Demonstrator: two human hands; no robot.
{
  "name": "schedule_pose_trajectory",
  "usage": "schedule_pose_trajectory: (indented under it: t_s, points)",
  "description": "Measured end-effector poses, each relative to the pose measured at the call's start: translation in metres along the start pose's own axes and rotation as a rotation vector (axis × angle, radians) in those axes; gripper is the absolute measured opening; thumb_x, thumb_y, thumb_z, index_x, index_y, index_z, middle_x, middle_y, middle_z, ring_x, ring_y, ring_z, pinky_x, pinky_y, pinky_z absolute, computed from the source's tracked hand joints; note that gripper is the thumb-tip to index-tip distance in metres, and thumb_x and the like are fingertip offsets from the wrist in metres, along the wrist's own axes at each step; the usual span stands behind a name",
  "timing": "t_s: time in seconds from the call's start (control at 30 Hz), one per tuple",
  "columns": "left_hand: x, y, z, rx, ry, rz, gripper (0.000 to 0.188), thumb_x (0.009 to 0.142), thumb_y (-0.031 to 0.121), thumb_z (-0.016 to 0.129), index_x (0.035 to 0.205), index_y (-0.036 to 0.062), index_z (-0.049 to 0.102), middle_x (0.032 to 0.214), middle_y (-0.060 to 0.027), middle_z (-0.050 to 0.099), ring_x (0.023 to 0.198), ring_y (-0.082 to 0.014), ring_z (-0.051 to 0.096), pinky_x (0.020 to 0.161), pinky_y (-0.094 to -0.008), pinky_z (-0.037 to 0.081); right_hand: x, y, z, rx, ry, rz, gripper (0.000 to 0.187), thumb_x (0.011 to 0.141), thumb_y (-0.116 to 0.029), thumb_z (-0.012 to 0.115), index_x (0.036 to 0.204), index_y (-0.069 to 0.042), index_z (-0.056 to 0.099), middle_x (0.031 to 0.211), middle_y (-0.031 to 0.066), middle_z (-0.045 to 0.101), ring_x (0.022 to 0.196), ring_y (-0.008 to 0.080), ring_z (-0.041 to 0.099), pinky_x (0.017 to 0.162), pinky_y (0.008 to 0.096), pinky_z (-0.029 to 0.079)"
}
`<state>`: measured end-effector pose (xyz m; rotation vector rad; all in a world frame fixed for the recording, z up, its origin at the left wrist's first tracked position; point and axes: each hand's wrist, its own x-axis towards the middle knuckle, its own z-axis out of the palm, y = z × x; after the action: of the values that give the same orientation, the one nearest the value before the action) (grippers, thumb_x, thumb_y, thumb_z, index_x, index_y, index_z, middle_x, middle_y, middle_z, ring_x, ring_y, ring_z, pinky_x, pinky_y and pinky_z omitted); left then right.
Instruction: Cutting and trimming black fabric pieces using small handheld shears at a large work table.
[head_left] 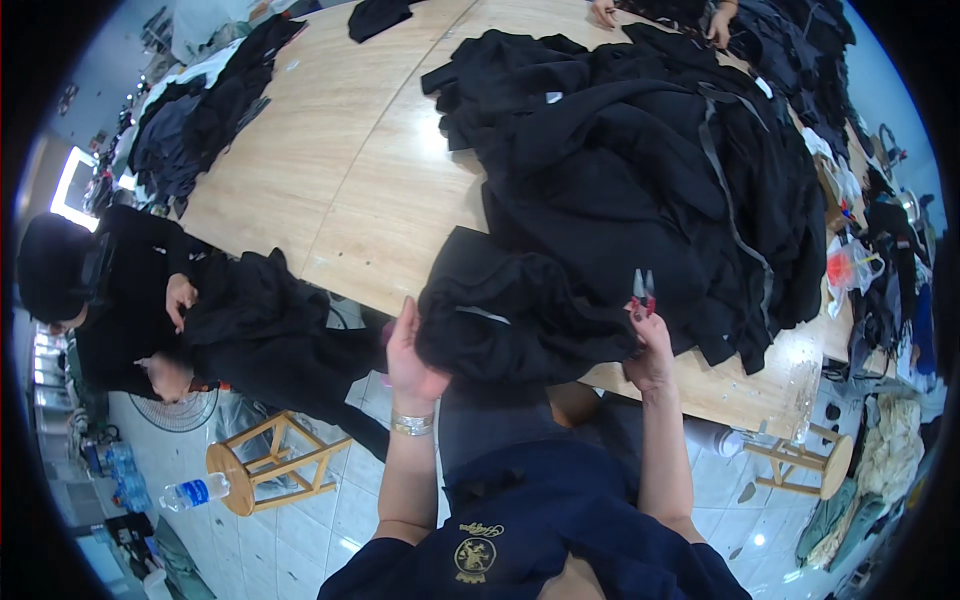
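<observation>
Near the table [340, 190] edge, left hand [412, 368] half-closes on black garment [540, 340]; right hand [652, 358] grips red-handled snips [643, 296]. Step: apparently positioning garment; next move calls for careful snips control.

The held garment [510, 345] is creased matt black cloth; the small hand tool [638, 286], metal at its tips; the table [340, 160], smooth glossy wood; the stool [230, 482], smooth wood; the bottle [193, 492], clear plastic.

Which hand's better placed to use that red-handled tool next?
Probably the right hand: it holds the red-handled tool, tips pointing away, while the left hand is at the left side of the black garment.
</observation>
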<state>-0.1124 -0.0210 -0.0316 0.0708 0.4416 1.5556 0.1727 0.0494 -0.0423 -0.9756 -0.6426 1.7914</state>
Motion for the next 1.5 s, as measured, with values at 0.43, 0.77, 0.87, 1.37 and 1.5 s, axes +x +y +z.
schedule_pose_trajectory:
  t_s: [0.43,0.77,0.87,1.37,1.5]
  points:
    - [-0.003,0.074,0.062,1.533,0.401,1.399,0.034,0.067,-0.016,0.05,0.091,0.0025,0.066,0.087,0.0001,0.052,0.075,-0.0086,0.047,0.067,-0.0191,0.038,-0.008,-0.049,0.056,-0.908,0.352,-0.716,0.019,0.068,0.0,0.064,0.065,-0.004,0.046,0.054,-0.0045,0.038,0.048,0.003,0.033,0.044,0.0205,0.027]
    - [-0.056,0.003,0.027,2.062,0.093,1.136,0.031,0.056,-0.003,0.065,0.084,0.0081,0.061,0.091,-0.01,0.049,0.088,-0.0252,0.05,0.077,-0.034,0.041,0.009,-0.025,0.017,-0.764,0.434,-0.826,0.017,0.075,0.001,0.062,0.073,-0.005,0.047,0.059,-0.0064,0.036,0.053,0.0011,0.03,0.048,0.0172,0.026]
    - [-0.064,-0.039,-0.022,1.925,0.197,0.6,0.041,0.055,0.005,0.079,0.091,0.0065,0.058,0.097,-0.0108,0.048,0.093,-0.0266,0.049,0.079,-0.0332,0.041,0.013,0.023,-0.034,-0.826,0.427,-0.66,0.017,0.076,-0.001,0.062,0.07,-0.005,0.047,0.057,-0.0082,0.034,0.052,0.0001,0.028,0.046,0.018,0.024]
    - [-0.089,-0.038,-0.044,2.122,0.251,0.674,0.061,0.055,0.031,0.087,0.099,0.0049,0.054,0.108,-0.0118,0.044,0.102,-0.0268,0.044,0.082,-0.0368,0.043,0.005,0.028,-0.038,-0.958,0.43,-0.537,0.019,0.076,-0.001,0.061,0.067,-0.004,0.043,0.055,-0.0072,0.034,0.051,0.0004,0.029,0.046,0.0181,0.024]
    - [-0.066,-0.05,-0.015,2.291,-0.088,0.661,0.06,0.055,0.03,0.085,0.105,0.0093,0.057,0.106,-0.0114,0.046,0.111,-0.0314,0.042,0.092,-0.0419,0.037,0.002,0.021,-0.03,-0.855,0.395,-0.526,0.019,0.073,0.001,0.058,0.066,-0.004,0.041,0.056,-0.007,0.035,0.053,0.0,0.031,0.047,0.0179,0.024]
